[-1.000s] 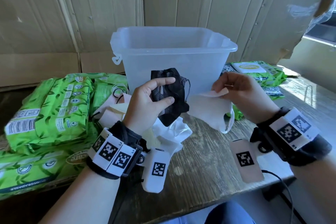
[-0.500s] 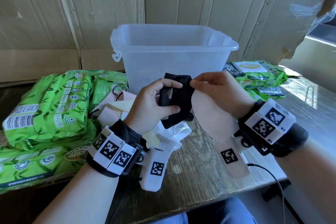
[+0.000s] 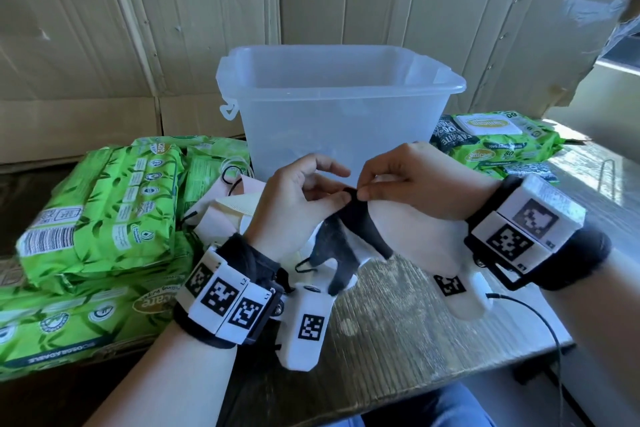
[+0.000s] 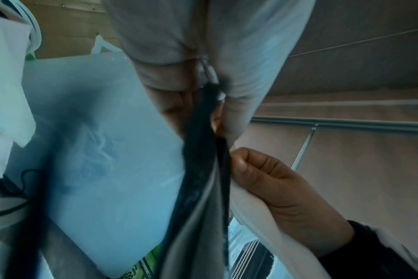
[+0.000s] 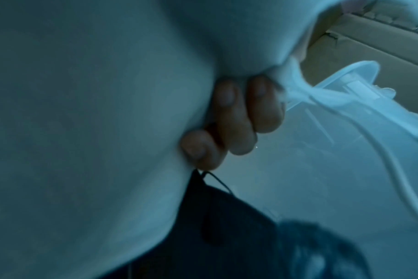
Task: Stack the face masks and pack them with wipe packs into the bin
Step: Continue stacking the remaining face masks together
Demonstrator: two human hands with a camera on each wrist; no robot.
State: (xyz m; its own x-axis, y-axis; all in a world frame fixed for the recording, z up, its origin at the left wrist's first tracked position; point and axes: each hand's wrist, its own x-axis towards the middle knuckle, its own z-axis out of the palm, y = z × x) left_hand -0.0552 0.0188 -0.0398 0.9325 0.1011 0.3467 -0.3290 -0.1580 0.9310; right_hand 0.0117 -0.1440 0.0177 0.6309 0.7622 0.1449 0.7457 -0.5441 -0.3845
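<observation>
Your worktop (image 3: 398, 315) is worn wood grain. Cardboard panels (image 3: 138, 28) stand behind it. A black cable (image 3: 540, 319) trails off its right edge.

Black mask (image 4: 200, 169) between fingers (image 4: 241, 164) (blurred)

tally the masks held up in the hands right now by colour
black mask: 1, pinched between left hand and right hand
white mask: 1, in the right hand
total: 2
</observation>
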